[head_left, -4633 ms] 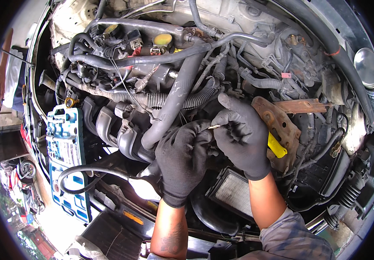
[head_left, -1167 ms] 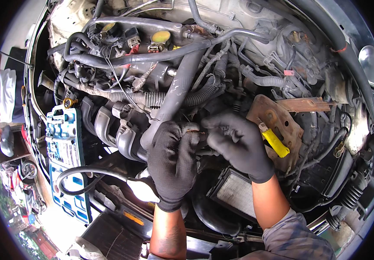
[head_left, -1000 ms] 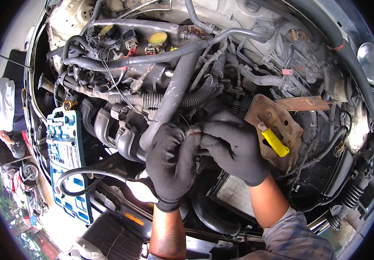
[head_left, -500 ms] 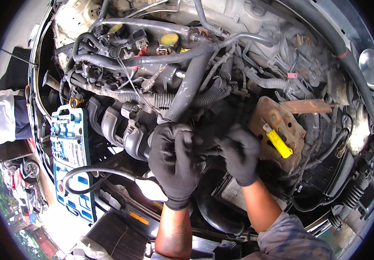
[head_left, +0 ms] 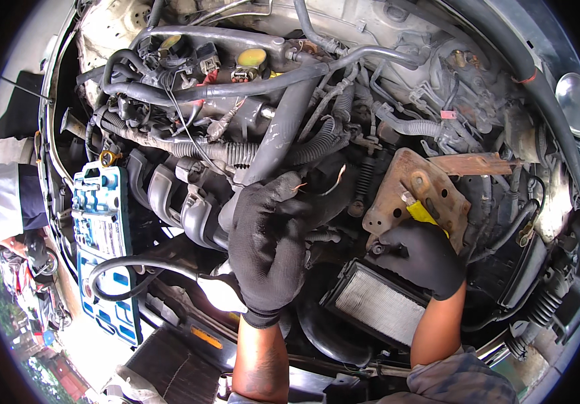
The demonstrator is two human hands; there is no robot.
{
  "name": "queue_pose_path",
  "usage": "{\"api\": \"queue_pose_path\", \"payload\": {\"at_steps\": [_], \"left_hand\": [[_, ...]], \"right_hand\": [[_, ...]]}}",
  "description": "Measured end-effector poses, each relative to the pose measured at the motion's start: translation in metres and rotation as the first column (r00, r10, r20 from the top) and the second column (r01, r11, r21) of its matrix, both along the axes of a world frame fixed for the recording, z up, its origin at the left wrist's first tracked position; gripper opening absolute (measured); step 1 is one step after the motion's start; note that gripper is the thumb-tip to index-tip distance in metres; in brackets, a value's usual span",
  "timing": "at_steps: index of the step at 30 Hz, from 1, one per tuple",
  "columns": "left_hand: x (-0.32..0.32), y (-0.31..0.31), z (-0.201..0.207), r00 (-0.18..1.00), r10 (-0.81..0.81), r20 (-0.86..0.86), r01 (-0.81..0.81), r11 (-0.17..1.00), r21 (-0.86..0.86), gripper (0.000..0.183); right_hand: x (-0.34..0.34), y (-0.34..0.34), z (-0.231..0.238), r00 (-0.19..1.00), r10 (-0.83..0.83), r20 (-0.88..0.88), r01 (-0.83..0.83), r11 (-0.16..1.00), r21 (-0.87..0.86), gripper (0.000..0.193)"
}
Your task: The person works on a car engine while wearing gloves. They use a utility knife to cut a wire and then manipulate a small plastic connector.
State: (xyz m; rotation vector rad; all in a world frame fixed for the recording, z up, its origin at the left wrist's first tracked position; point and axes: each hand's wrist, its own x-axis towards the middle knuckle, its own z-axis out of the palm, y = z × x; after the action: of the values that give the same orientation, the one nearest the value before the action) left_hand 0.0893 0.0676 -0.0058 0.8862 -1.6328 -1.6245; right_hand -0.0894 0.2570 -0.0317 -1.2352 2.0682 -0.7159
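Observation:
My left hand, in a black knit glove, is closed in the middle of the engine bay. A thin dark wire pokes out past its fingers, its bare end bent upward. A short coppery strand shows by the thumb. On the right, my right hand, gloved the same way, has curled fingers low on a rusty bracket. Behind it lies a yellow-handled tool, its lower part covered by the hand. Whether the fingers grip the tool or something else is hidden.
An open blue tool case stands along the left side. A thick dark hose crosses above my left hand. Below my right hand sits a pleated air filter. At the left edge a person stands beside the car.
My right hand has moved away from my left, right and down to the yellow-handled tool. The wire end and the air filter now show more. My left hand stays closed.

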Motion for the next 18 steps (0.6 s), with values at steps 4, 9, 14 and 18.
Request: {"api": "queue_pose_path", "payload": {"at_steps": [4, 9, 14, 18], "left_hand": [[-0.002, -0.004, -0.01, 0.999, 0.005, 0.051, 0.004, 0.982, -0.188, 0.046], [-0.009, -0.003, -0.011, 0.994, -0.015, 0.106, 0.044, 0.962, -0.268, 0.054], [-0.014, -0.011, -0.009, 0.935, -0.041, 0.351, 0.248, 0.783, -0.571, 0.059], [-0.009, -0.014, -0.008, 0.85, -0.108, 0.515, 0.406, 0.757, -0.511, 0.055]], "right_hand": [[-0.004, 0.006, 0.022, 1.0, 0.015, 0.011, -0.017, 0.973, 0.23, 0.027], [0.002, -0.005, 0.032, 0.999, -0.049, 0.016, 0.048, 0.998, 0.033, 0.026], [0.001, -0.025, 0.019, 0.978, -0.078, 0.196, 0.105, 0.986, -0.132, 0.028], [0.007, -0.06, 0.002, 0.933, -0.106, 0.345, 0.242, 0.893, -0.38, 0.051]]}}
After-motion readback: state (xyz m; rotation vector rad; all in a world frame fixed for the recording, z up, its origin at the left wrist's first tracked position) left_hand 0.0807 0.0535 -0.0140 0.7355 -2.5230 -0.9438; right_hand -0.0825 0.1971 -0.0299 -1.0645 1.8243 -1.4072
